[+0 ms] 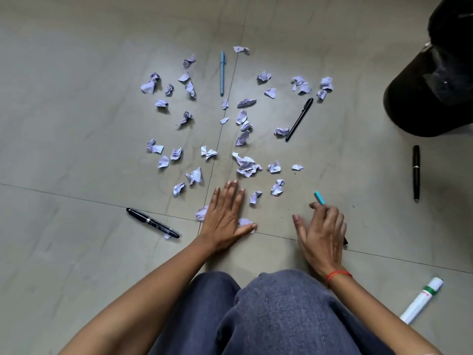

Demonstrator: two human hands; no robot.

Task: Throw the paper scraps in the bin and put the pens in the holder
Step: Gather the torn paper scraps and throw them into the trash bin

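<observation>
Grey tiled floor (76, 124), left hand (225, 216) flat, open, right hand (322, 231) gripping teal pen (319, 197), scraps (245, 163) scattered

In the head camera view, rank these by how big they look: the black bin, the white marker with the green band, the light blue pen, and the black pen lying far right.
1. black bin, clearly largest
2. white marker, though nearness may inflate it
3. black pen and light blue pen: too alike to rank
</observation>
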